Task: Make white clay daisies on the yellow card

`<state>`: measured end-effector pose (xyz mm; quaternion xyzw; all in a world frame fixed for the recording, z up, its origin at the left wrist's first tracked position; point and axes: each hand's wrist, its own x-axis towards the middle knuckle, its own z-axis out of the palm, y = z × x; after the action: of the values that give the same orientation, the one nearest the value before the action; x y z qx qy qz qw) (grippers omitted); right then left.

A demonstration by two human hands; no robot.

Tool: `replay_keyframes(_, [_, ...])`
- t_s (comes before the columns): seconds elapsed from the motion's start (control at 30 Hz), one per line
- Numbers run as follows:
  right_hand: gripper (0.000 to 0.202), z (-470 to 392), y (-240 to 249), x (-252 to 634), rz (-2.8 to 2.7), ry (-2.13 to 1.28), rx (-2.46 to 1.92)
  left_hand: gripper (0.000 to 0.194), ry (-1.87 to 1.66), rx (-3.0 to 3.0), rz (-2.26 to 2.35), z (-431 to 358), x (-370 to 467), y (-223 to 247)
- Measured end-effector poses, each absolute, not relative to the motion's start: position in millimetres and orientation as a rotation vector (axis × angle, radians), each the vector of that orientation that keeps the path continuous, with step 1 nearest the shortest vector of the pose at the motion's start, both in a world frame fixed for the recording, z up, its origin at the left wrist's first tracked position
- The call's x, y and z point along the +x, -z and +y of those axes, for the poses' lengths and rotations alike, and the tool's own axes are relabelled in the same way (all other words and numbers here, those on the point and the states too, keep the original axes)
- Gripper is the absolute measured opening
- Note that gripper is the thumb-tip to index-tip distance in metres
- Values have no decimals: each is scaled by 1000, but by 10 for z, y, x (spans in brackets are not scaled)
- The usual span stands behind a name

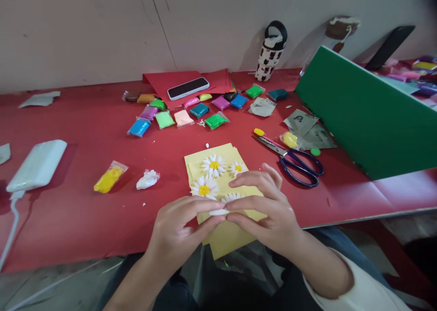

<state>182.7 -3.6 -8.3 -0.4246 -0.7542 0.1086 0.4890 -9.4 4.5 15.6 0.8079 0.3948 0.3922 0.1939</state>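
Note:
Between the fingertips of both hands is a small white piece of modelling clay (pixel 219 212), slim and pointed at the ends. My left hand (pixel 180 222) pinches it from the left, thumb below. From the right, my right hand (pixel 264 206) pinches it with thumb and index finger, the other fingers raised. Under the hands lie sheets of yellow paper (pixel 223 152). On the paper sit several clay daisies with white petals and yellow centres, among them a daisy (pixel 214 165) at the top and a daisy (pixel 204 190) at the left; one is partly covered by my right hand.
Left of the paper lie a white clay lump (pixel 148 179) and a yellow clay packet (pixel 109 177). Scissors (pixel 290 158) rest to the right, near a leaning green board (pixel 368 115). Behind are several clay packets (pixel 199 110), a phone (pixel 188 89) and a tumbler (pixel 269 58). A power bank (pixel 37 165) lies left.

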Motion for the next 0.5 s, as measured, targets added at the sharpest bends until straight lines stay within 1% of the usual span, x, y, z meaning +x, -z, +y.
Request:
replay_keyframes(0.13, [11,-45,72,1828,-1806,-268,-1036,13,-1067,2264,1111,39,-97,-149])
replay_keyframes(0.23, [6,-46,68,1826,-1801,-278,-1036,9,-1083,2267,1100,42,-95,-140])
replay_keyframes(0.33, [5,-41,69,1829,-1809,-303,-1026,8,-1082,2271,1102,49,-97,-128])
replay_keyframes(0.4, [6,-36,70,1838,-1803,-300,-1015,12,-1054,2259,1118,52,-106,-119])
replay_keyframes(0.5, [7,-33,69,1857,-1792,-287,-1014,24,-986,2204,1153,53,-135,-108])
